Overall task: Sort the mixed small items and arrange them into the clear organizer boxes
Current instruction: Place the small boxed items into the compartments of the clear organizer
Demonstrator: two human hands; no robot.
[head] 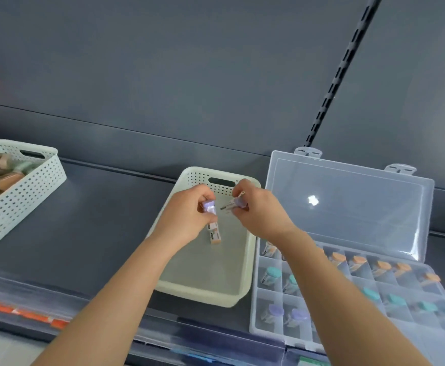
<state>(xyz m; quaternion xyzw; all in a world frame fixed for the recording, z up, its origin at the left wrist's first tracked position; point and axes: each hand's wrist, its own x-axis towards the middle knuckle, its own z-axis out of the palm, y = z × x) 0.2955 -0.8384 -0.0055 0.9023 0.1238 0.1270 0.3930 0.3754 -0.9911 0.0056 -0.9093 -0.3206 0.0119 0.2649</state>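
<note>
- Hovering over the far end of the cream basket (200,295), the two hands sit close together without touching.
- Left hand (187,215) — its grip is curled round a purple-capped vial (208,207). An orange-ended vial (215,236) shows just below it; whether it is held or lying on the basket floor, I cannot tell.
- Right hand (258,210) — its grip pinches a labelled vial (229,206).
- The clear organizer box (253,313) stands just right of the basket on the shelf (97,220), with its lid (348,207) open and leaning back.
- Its compartments hold orange-capped vials (358,260) in the far row, teal-capped vials (271,272) in the middle and purple-capped vials (276,311) nearest.
- The white perforated basket (31,186) at the far left holds brownish items (7,178).
</note>
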